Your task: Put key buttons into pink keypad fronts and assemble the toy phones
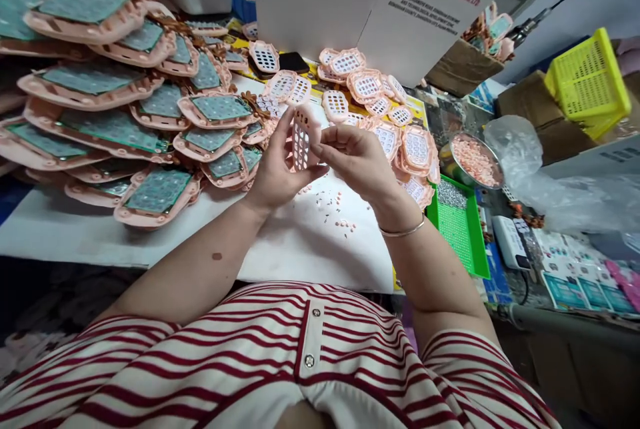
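A pink plastic shell [306, 123] with rows of openings is held upright in front of me, over the white table sheet. My left hand [274, 172] grips it from the left, fingers behind and thumb along its lower edge. At its right edge, the pinched fingers of my right hand [357, 159] touch it; whether a small part is between them I cannot make out. Tiny pink and dark bits [343, 215] lie scattered on the sheet below. Similar pink shells [367, 85] with grid openings lie heaped just beyond my hands.
Stacked pink shells with green circuit boards [155, 192] fill the left. A large white carton [340, 9] stands behind. On the right are a green tray [457, 229] with small metal parts, a metal bowl of pink pieces [475, 159] and a yellow basket [583, 82].
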Available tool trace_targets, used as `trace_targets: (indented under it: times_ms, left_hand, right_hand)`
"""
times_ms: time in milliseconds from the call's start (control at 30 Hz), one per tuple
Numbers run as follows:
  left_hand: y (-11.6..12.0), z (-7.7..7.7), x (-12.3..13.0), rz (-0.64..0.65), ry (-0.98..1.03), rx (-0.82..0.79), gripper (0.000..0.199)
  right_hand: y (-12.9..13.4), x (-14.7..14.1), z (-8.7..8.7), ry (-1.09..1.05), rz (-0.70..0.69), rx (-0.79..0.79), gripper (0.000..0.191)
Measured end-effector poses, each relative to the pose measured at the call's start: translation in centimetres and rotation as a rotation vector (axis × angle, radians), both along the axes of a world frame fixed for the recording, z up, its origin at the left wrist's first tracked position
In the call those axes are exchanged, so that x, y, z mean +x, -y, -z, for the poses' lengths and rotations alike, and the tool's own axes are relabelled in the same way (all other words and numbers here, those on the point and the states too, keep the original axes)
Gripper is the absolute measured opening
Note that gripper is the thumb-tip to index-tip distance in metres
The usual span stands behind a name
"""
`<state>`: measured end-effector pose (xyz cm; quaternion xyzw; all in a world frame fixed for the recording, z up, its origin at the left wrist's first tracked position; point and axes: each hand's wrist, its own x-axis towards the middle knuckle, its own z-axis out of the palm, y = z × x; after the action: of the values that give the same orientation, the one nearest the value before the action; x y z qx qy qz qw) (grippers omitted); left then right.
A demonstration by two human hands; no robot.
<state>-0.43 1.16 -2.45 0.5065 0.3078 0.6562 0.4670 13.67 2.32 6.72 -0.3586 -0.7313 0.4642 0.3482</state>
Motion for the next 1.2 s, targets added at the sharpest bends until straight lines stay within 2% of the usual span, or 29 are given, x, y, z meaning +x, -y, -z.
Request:
trace_targets:
  times_ms: [100,167,200,233,300,367,433,533,633,733,800,967,1067,1200]
  left_hand:
    - [0.4,-0.6,-0.3,-0.031,0.06,-0.102,0.1]
    - [0.5,-1.0,-0.6,-0.032,0.165,-0.189,0.085]
    - [0.6,-1.1,-0.7,-0.016,0.228,-0.241,0.075]
    - [0.7,-1.3,-0.7,0.013,0.289,-0.297,0.065]
    - [0.8,-1.5,-0.7,0.084,0.386,-0.388,0.052]
    - [1.1,-1.5,-0.6,0.138,0.453,-0.441,0.047]
    - [1.3,-1.6,-0.5,0.181,0.49,-0.472,0.048]
    - [1.5,-1.7,-0.4,0.28,0.497,-0.499,0.053]
    - [1.7,-1.7,-0.3,0.383,0.504,-0.491,0.06]
    - [2.0,-1.3,0.0,0.456,0.511,-0.467,0.065]
    - [2.2,-1.0,0.2,0.515,0.496,-0.461,0.068]
    - [2.3,-0.7,0.4,0.625,0.477,-0.432,0.076]
    - [2.2,-0.7,0.3,0.607,0.468,-0.427,0.069]
    - [2.3,-0.8,0.4,0.632,0.457,-0.457,0.055]
  right_hand:
    - [1.0,2.4,1.7,0.18,0.216,0.129,0.031]
    - [1.8,4.3,3.4,0.451,0.323,0.222,0.027]
    - [2.3,5.1,4.3,0.594,0.328,0.262,0.023]
    - [2.7,5.8,5.2,0.714,0.296,0.3,0.019]
    - [3.6,6.8,6.8,0.874,0.149,0.368,0.027]
    - [4.2,7.4,7.8,0.957,0.003,0.403,0.033]
    - [4.7,8.0,8.2,0.993,-0.049,0.396,0.027]
    - [5.0,8.9,8.3,0.91,0.038,0.356,0.012]
    - [5.1,9.3,7.8,0.647,0.152,0.335,0.014]
    - [5.4,8.0,6.7,0.336,0.283,0.422,0.009]
    - [5.6,6.4,5.9,0.233,0.305,0.537,0.009]
    - [5.8,3.5,5.2,0.305,0.215,0.814,0.016]
    - [5.9,3.6,5.0,0.413,0.114,0.844,0.021]
    - [6.3,4.4,4.7,0.614,0.034,0.875,0.037]
